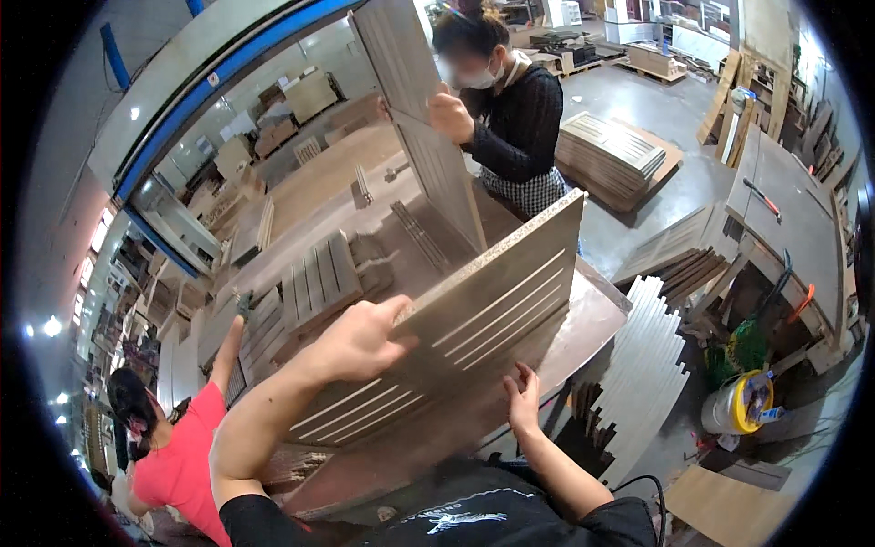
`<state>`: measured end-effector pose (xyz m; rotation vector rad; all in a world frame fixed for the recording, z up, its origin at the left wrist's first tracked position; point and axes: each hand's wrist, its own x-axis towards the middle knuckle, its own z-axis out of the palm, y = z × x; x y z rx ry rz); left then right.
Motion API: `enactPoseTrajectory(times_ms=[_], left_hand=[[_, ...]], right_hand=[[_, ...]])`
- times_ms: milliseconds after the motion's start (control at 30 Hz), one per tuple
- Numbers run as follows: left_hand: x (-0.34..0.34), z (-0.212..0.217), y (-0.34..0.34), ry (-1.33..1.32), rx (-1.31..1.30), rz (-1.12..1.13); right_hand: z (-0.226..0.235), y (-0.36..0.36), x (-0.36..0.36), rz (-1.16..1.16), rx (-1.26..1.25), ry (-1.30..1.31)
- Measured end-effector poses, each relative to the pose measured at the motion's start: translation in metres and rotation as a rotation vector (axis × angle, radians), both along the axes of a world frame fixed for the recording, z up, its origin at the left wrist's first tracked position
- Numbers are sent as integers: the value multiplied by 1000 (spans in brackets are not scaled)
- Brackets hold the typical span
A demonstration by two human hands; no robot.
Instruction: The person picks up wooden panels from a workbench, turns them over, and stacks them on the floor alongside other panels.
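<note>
One hand is doing all the work right now: your left hand [369, 339] is clamped over the upper edge of the slotted panel [497, 305], thumb against the near face, the other fingers mostly hidden behind it. That panel's up on edge over the workbench [597, 328], right in front of you, leaning, with its raw chipboard edge running from your left fist toward the far right. Can't tell exactly how the bottom edge sits.

Your right hand [522, 399] isn't holding anything. Fingers spread and a bit curled, palm roughly toward the panel, just off its near side and not touching as far as I can see.

Looks to me like you're mid-handling, turning or steadying the board. I'd say the next move calls for getting that right hand onto the panel's right side so it can't swing on a single grip. Mind the far side too: your co-worker [519, 118] has another upright panel [433, 155] close by.

Pose-wise, your left elbow's bent and out wide, forearm angled far and right; your right forearm reaches up and left from the near right.
</note>
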<state>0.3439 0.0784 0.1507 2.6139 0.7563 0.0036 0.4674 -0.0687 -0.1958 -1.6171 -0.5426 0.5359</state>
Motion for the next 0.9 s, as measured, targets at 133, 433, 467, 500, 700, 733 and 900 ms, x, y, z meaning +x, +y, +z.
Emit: enactPoseTrajectory(times_ms=[133,433,467,500,700,733,900], left_hand=[[-11,10,-17,28,13,3],[-72,96,-62,-389,171,163],[-82,95,-55,-512,149,164],[-92,94,-56,-606,159,248],[-233,36,-42,-992,280,612],[-252,20,-42,-1158,241,643],[-303,-74,-37,-1461,-25,730]], right_hand=[[-4,7,4,34,187,579],[77,60,73,356,580,693],[100,68,76,395,641,567],[116,74,86,365,638,489],[250,87,79,401,950,235],[271,87,72,429,949,184],[307,96,35,720,800,20]])
